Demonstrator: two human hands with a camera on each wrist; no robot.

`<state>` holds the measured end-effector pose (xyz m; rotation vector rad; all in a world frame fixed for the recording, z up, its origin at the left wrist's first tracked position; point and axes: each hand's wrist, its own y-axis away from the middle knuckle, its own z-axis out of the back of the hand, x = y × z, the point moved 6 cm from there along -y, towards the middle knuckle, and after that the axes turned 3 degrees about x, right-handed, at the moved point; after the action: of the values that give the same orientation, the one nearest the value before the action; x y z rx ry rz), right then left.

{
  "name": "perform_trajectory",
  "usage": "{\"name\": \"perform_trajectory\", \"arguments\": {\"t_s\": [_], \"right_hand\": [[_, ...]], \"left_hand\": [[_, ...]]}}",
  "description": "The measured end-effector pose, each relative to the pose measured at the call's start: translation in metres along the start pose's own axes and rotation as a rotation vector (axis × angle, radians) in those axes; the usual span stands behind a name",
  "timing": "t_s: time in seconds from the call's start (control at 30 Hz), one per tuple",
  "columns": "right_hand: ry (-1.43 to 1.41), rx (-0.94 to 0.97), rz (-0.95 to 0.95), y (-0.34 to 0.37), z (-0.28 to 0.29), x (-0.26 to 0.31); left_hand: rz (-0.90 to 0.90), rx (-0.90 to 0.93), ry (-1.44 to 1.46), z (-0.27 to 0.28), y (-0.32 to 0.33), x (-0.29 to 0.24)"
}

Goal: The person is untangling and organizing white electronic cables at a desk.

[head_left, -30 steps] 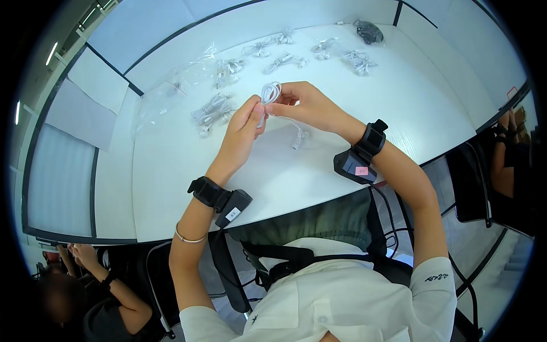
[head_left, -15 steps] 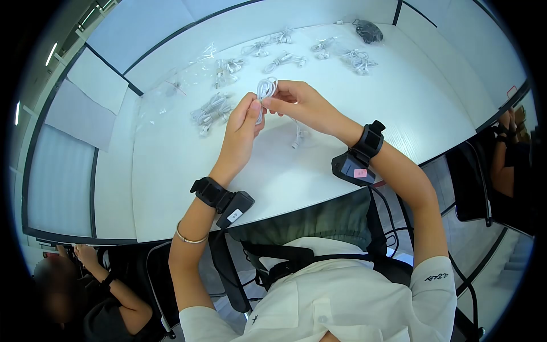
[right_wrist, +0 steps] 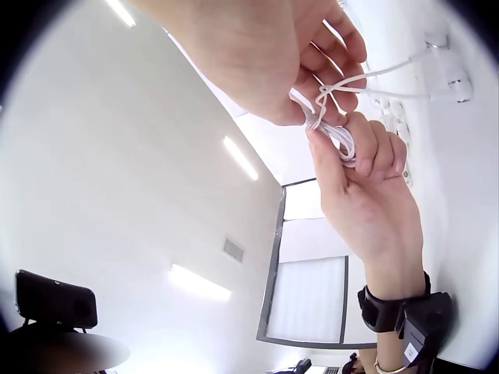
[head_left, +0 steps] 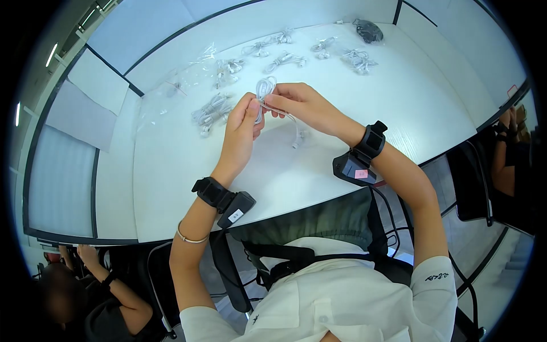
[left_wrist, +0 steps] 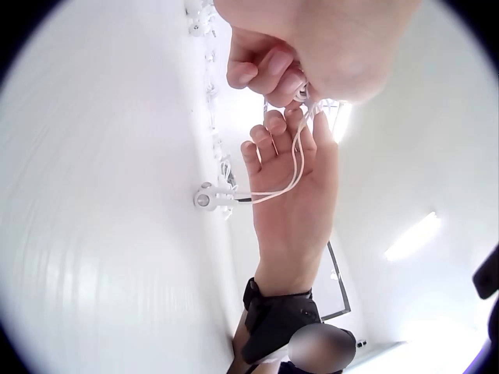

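Note:
The left hand (head_left: 241,125) grips a coiled white cable (head_left: 265,87), its loops standing up above the thumb. Beside it the right hand (head_left: 305,108) pinches the cable at the middle of the coil with thumb and forefinger, its other fingers loosely bent. A loose double strand runs out past the right fingers and ends in white earbud-like pieces (right_wrist: 460,87), which hang near the table surface. In the right wrist view the strand loops around the bundle (right_wrist: 341,143) between both hands. The left wrist view also shows those end pieces (left_wrist: 206,198).
Several coiled white cables (head_left: 212,112) lie on the white table (head_left: 188,188), some in clear bags (head_left: 359,61). A dark bagged item (head_left: 369,32) sits at the back right. Clear plastic (head_left: 165,97) lies at the left, and low partitions (head_left: 228,25) edge the table.
Both hands have shifted slightly left with the coiled cable. The loose strand now shows more plainly, running from the coil across the right fingers.

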<state>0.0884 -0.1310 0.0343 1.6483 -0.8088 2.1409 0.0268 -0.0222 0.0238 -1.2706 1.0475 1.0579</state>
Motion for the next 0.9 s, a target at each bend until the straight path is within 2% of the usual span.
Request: {"name": "perform_trajectory", "arguments": {"t_s": [0.23,0.43,0.63,0.9], "right_hand": [[-0.022,0.009,0.051,0.001,-0.005,0.003],[0.184,-0.075,0.108,0.002,-0.002,0.01],[0.164,-0.073,0.058,0.002,-0.001,0.006],[0.33,-0.095,0.101,0.006,-0.003,0.018]], "left_hand": [[0.003,-0.036,0.017,0.001,0.0,-0.001],[0.003,-0.033,0.043,0.0,0.001,-0.004],[-0.022,-0.057,0.049,0.0,0.0,-0.003],[0.066,-0.07,0.044,0.0,-0.001,0.001]]}}
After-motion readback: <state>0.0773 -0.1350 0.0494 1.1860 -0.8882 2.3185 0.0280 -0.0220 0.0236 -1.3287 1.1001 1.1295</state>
